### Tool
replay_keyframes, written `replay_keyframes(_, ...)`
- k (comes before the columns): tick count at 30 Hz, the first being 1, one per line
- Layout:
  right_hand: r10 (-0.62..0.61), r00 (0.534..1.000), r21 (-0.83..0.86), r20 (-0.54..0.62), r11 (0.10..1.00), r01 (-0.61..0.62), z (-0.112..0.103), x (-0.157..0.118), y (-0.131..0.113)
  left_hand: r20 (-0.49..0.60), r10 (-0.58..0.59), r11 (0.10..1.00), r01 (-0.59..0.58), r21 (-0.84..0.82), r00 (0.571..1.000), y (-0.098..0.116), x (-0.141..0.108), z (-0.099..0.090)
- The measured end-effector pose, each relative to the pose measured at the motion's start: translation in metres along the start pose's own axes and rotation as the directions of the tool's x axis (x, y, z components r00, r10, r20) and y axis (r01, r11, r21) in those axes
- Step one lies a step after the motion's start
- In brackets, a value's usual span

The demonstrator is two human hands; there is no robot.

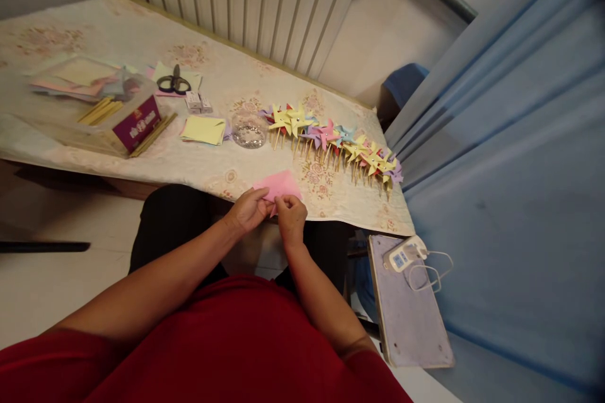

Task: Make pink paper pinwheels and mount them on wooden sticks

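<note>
Apparently shaping pink paper [286, 182], pinched between closed fingertips of left hand [249, 209] and right hand [292, 219]. Next, calls for aligning edges just beside grip.

Both forearms reach forward, converging, and the left hand [250, 208] and right hand [292, 216] nearly meet, fingers bent.

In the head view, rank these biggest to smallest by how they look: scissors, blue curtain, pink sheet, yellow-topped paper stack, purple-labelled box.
1. Blue curtain
2. Purple-labelled box
3. Pink sheet and yellow-topped paper stack: too alike to rank, the sheet being partly covered
4. Scissors
</note>
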State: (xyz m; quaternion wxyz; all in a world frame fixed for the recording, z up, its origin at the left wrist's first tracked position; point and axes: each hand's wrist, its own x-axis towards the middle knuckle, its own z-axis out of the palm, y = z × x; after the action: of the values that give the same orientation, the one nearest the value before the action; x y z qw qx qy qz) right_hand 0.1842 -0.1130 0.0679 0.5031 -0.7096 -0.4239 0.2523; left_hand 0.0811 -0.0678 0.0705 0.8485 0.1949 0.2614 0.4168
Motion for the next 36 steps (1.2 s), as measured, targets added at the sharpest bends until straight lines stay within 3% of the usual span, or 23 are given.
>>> replay_keyframes(10,-0.002,1.0,-0.049,-0.02,0.999,0.001,0.002,0.005,0.01,0.007,0.036,0.999,-0.036,-0.004,0.999,0.0,-0.003,0.007)
replay_keyframes(18,0.029,1.0,-0.037,-0.011,0.999,-0.03,0.003,0.007,0.01,0.027,0.076,0.989,-0.079,0.127,0.997,-0.001,-0.006,0.014)
replay_keyframes(28,0.074,0.997,-0.01,0.019,0.997,-0.074,0.005,0.004,0.005,-0.01,0.163,0.968,-0.158,0.194,0.987,-0.012,0.001,0.006)
replay_keyframes(36,0.099,0.994,0.011,0.048,0.995,-0.1,0.007,0.003,0.009,-0.069,0.167,0.968,-0.15,0.199,0.984,-0.016,0.005,0.003)
